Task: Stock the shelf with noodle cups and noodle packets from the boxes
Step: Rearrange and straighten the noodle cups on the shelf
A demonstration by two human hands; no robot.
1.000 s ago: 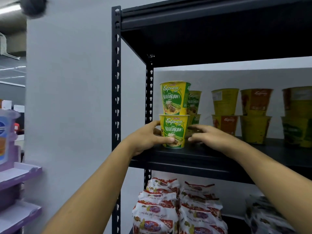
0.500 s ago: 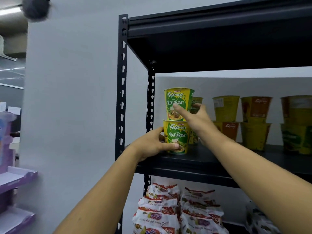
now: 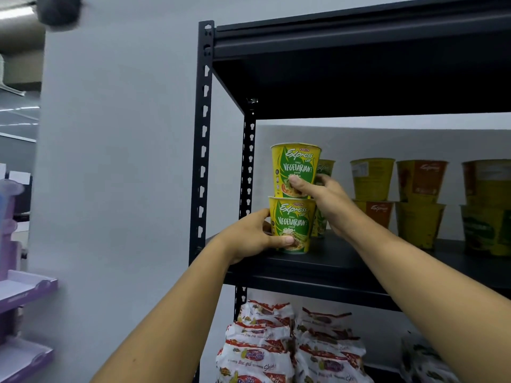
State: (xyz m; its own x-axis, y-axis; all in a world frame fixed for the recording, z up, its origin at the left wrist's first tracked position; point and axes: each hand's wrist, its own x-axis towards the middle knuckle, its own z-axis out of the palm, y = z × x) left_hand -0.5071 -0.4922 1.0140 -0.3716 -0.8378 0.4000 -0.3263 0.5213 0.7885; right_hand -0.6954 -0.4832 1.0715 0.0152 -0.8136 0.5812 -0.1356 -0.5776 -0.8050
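Left hand (image 3: 254, 239): fingers curled round the lower cup (image 3: 291, 225), thumb across its front near the base. Firm wrap, steadying it.

Right hand (image 3: 322, 194): thumb on the front of the upper cup (image 3: 296, 170), fingers round its right side. A pinch on the lower half, not a full wrap.

Cups are green/yellow "Vegetarian", stacked two high at frame centre, on the shelf (image 3: 331, 269) at its left end, near the front edge, just beside the upright post (image 3: 249, 167). Upper one looks roughly square on the lower one; can't confirm it is seated flat.

Risks, my read:
- Upper cup let go off-centre: it tips, and forward means off the shelf.
- Right-hand fingers sit close to the rear stack (image 3: 325, 167); pulling out could drag or nudge it.
- Pushing the lower cup back without holding the top: the top slides.

More cups (image 3: 372, 178) in a row to the right. Noodle packets (image 3: 257, 352) are on the level below. Boxes not in view.
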